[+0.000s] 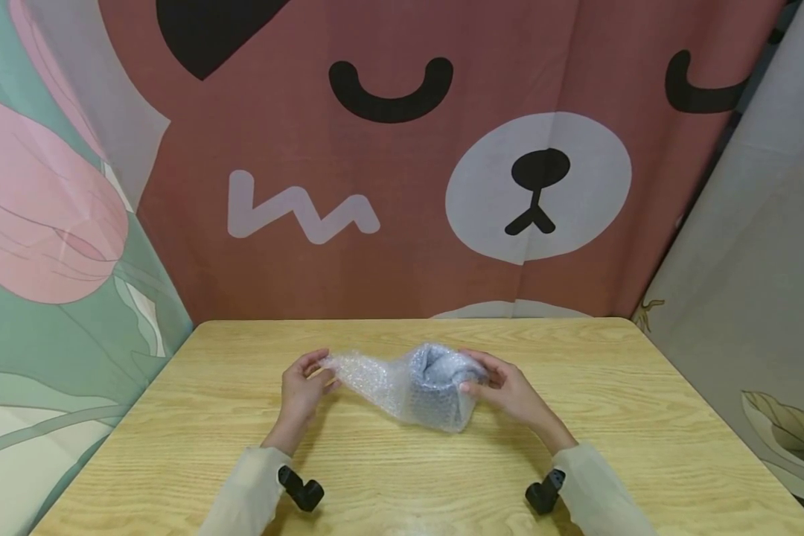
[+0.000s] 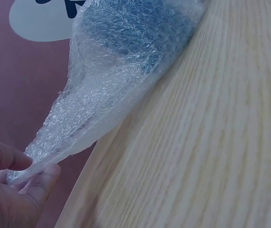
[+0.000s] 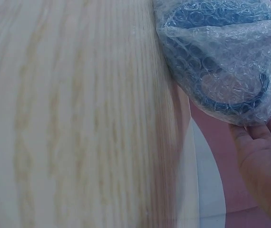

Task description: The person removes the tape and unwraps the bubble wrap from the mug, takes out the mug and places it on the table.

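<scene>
Cream sleeves (image 1: 244, 495) with black wrist devices (image 1: 301, 491) lie nearest the head camera, reaching in over the wood-grain table (image 1: 388, 491). Between the hands, around mid-table, sits a bundle (image 1: 438, 402) rolled in bubble wrap; it appears to rest on the tabletop. Something bluish shows through the layers; identity cannot be told.

Left hand (image 1: 304, 387): thumb and fingers pinch the tip of the wrap's loose tail (image 1: 368, 376), which runs out leftward from the roll, off the table surface near the pinch. Likely held at the tip to keep the tail extended and apart from the roll.

Right hand (image 1: 509, 387): thumb on the near side, fingers round the far side, gripping the bundle's right end. Probably an anchoring grip, countering any pull from the left. Finger spacing: partly hidden behind the wrap, cannot tell fully.
</scene>
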Tool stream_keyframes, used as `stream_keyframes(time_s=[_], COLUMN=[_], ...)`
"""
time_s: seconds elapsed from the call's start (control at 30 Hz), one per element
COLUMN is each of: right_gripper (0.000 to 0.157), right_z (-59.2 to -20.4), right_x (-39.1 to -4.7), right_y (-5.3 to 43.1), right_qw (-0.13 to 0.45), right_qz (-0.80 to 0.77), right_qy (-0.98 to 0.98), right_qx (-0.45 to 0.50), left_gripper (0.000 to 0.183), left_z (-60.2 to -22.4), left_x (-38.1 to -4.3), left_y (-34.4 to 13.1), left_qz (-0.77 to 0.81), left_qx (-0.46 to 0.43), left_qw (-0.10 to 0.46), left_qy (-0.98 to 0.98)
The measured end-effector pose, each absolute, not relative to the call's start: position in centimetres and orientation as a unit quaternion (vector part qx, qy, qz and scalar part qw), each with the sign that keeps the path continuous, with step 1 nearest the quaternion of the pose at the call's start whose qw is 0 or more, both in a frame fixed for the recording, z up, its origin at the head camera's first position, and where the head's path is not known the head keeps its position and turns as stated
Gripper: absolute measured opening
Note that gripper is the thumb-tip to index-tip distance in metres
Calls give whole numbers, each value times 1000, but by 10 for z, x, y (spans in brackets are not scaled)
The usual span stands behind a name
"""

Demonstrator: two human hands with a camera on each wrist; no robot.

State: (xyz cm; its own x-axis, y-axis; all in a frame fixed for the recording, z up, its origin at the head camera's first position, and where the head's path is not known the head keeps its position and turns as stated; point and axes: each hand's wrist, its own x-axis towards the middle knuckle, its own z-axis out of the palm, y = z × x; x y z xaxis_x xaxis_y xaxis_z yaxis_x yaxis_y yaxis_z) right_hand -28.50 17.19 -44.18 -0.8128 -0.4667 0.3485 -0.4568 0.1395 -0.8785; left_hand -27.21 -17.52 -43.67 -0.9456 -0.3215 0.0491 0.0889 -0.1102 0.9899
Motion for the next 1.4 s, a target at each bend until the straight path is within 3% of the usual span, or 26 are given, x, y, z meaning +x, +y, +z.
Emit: stream_keyframes(time_s=[0.7,1.4], right_gripper=[54,55], right_z=[-442,-439], right_x=[-286,-284], right_y=[173,173], right_qw=[9,20], right_qz=[-581,-587], right_qy=[751,754], right_qx=[-313,-295], left_gripper=[43,43], left_z=[-441,-441], left_x=[-272,-272], left_y=[-183,-181], left_qz=[-769,-773], left_qx=[134,132], left_qw=[85,98], left_qy=[-619,-612])
